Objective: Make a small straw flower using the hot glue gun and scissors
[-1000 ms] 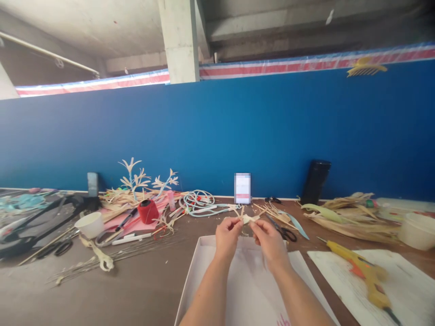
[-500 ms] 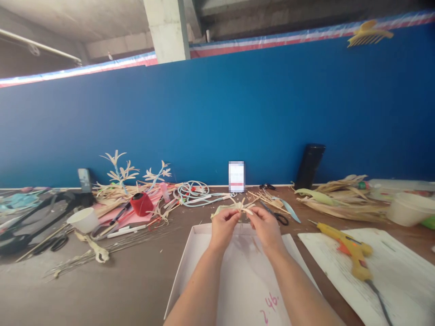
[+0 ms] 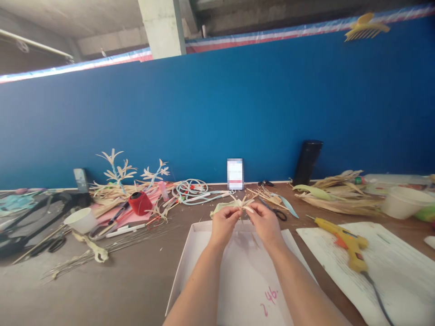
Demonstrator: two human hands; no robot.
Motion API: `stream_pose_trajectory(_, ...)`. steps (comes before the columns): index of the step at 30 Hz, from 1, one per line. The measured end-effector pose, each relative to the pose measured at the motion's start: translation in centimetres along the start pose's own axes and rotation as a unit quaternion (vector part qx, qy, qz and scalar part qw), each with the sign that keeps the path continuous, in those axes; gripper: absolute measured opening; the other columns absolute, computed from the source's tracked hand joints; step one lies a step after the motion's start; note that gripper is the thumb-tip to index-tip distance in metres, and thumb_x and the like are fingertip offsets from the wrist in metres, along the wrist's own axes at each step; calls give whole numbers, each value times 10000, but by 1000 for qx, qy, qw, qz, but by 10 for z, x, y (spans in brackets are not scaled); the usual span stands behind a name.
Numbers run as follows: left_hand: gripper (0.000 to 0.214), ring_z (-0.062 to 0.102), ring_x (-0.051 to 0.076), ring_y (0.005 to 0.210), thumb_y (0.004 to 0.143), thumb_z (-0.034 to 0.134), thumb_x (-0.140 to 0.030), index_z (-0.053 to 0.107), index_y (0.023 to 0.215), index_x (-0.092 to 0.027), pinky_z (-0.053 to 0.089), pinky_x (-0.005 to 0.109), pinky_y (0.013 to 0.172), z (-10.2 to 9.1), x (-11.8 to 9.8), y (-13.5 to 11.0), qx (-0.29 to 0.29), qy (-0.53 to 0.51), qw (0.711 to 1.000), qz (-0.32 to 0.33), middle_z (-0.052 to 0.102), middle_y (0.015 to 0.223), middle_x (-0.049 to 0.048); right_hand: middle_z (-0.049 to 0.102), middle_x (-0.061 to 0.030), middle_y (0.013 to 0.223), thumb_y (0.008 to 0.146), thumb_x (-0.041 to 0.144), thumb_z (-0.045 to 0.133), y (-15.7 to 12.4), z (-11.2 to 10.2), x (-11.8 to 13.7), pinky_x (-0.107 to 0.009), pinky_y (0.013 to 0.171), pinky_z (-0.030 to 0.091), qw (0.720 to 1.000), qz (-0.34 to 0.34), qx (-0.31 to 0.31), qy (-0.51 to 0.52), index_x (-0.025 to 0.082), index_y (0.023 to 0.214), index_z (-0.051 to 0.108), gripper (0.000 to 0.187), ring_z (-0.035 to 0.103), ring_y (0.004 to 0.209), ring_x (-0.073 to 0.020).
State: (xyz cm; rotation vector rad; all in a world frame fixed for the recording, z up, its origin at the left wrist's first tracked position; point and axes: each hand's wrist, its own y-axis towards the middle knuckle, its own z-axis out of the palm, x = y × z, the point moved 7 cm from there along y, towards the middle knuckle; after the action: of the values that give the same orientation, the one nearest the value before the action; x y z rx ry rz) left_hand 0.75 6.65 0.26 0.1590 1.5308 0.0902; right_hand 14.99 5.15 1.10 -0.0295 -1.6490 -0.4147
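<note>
Between my fingertips, over the far end of a white box lid [image 3: 238,280], is a small corn-husk flower [image 3: 243,203] with pale strips splayed outward. My left hand [image 3: 224,225] pinches it near its base from the left side. From the right, my right hand [image 3: 267,223] is closed with thumb and finger on one of its strips. My fingers hide part of the flower's base, and a thin stem seems to hang below. Behind my left hand lies a pale green husk piece [image 3: 220,207].
A yellow glue gun [image 3: 355,246] rests on paper at right, near dried husks [image 3: 340,194] and a white tub [image 3: 404,202]. On the left are a red thread spool [image 3: 140,203], a white cup [image 3: 80,220], wires [image 3: 102,251] and finished husk flowers [image 3: 117,170]. Scissors [image 3: 280,214] lie beyond my right hand.
The whole view has shifted slightly as the head moved. Both hands keep their pinch on the flower, with only a slight shift of the fingers.
</note>
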Motion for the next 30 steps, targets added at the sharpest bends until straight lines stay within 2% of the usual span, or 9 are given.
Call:
stream_pose_trajectory(7, 259, 472, 99, 532, 652, 682, -369, 725, 799, -160, 331, 215, 494, 0, -1, 0, -2, -10, 1000, -3, 652, 688, 35, 594, -9, 590, 684, 491, 619, 0, -2, -1, -254, 495, 327, 1000, -7, -10, -12, 184, 795, 665, 331, 480, 531, -148)
stream_pose_trajectory(15, 260, 466, 97, 533, 649, 687, -382, 714, 785, -162, 332, 215, 499, 0, 5, 2, 1, -11, 1000, -2, 637, 678, 31, 557, 3, 547, 680, 478, 617, 0, -1, 1, -254, 485, 311, 1000, 4, 1, -23, 188, 794, 663, 315, 457, 510, -146)
stream_pose_trajectory(24, 271, 388, 65, 482, 647, 688, -398, 674, 725, -138, 298, 203, 472, 2, 6, 3, 14, -30, 999, -7, 549, 581, -9, 532, 20, 523, 705, 444, 599, -3, -1, 4, -250, 473, 309, 1000, 2, -1, -19, 193, 771, 661, 267, 435, 488, -132)
stream_pose_trajectory(30, 304, 389, 66, 479, 629, 697, -421, 670, 729, -136, 290, 201, 463, 2, 5, 3, 10, -38, 999, -11, 554, 577, -8, 555, 15, 558, 690, 425, 618, -2, -1, -1, -248, 466, 340, 999, 31, -14, 14, 176, 900, 647, 327, 459, 487, -128)
